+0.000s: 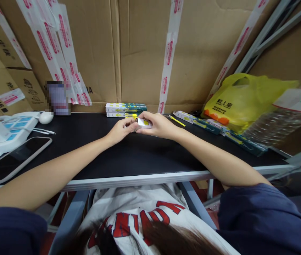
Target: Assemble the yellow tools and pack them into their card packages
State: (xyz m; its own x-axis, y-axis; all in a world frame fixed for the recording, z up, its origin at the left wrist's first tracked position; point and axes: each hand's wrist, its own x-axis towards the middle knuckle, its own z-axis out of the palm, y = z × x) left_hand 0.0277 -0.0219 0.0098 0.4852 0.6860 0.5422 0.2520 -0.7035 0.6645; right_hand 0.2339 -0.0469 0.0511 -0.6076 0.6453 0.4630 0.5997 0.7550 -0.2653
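Over the middle of the black tabletop, my right hand (161, 124) is closed around a small white box (145, 123) with a black-and-yellow square printed on it. My left hand (123, 129) meets it from the left, thumb and fingers pinched at the box's near-left end. A small yellow piece (134, 115) shows just above the left fingertips; whether it belongs to the box is unclear. To the right of my right hand lies a thin yellow stick-like tool (178, 121). Behind the hands, long white-and-green printed boxes (126, 109) are stacked against the cardboard.
More long printed boxes (198, 122) lie in a line at the right, by a yellow plastic bag (240, 99) and a clear plastic bottle (280, 113). On the left are a phone (17, 157), a power strip (20, 129) with cables, and a propped, blurred screen (59, 97).
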